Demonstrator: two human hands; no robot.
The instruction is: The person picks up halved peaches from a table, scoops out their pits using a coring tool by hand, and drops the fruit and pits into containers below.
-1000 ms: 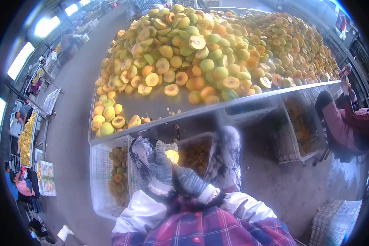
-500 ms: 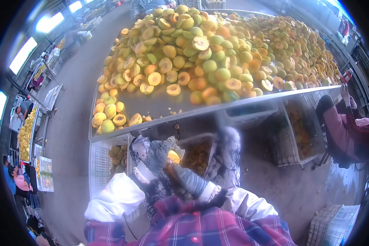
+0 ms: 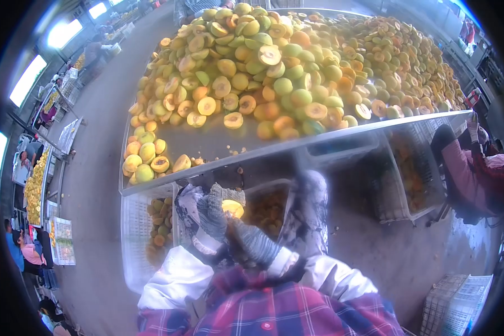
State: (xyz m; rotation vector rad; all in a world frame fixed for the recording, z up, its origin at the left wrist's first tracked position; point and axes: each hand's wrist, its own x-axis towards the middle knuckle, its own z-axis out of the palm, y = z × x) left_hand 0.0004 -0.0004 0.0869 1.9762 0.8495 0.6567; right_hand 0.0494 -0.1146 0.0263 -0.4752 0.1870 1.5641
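Both hands wear grey gloves and meet low in front of the body, below the near edge of the metal table (image 3: 297,144). A yellow fruit half (image 3: 233,209) with its cut face up sits between them. My left hand (image 3: 213,211) is wrapped round the fruit's left side. On the other side, my right hand (image 3: 252,238) has its fingers closed beside the fruit; what they hold, if anything, is hidden. Halved yellow and green fruit (image 3: 252,67) is heaped on the table.
Below the table edge stand a white crate of fruit (image 3: 133,235) at left, another crate (image 3: 288,193) between the knees and one (image 3: 395,201) at right. A co-worker in pink (image 3: 465,173) sits far right. Empty-looking crates (image 3: 453,305) stand lower right.
My left hand and forearm have shifted slightly right, closer to my right hand. The fruit half has moved a little left and up and shows more of its cut face.
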